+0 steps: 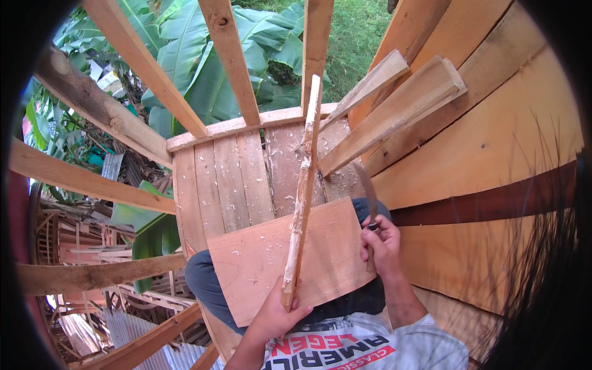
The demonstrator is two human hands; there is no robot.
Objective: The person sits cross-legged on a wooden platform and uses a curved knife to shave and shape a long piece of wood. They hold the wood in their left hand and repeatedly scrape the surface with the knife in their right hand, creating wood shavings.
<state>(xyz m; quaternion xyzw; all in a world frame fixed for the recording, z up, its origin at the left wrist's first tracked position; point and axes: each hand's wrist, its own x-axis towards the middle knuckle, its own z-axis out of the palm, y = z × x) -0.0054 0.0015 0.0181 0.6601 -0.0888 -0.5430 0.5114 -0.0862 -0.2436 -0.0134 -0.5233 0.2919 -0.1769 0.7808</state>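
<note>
My left hand point(277, 313) is wrapped round the lower end of a long, rough-shaved wooden stick point(303, 185), which points away from me and slants slightly right. Beneath the stick, a flat wooden board point(333, 246) lies across my lap with a few shavings on it. At the board's right edge, my right hand point(383, 246) grips a knife point(368, 194) by its handle. Its curved blade points up and away, apart from the stick.
Wood shavings lie over the plank floor point(228, 179). Two loose wooden pieces point(394, 114) lean against the plank wall point(481, 142) at right. Wooden railing bars point(231, 55) stand ahead and at left, with banana leaves point(185, 43) beyond them.
</note>
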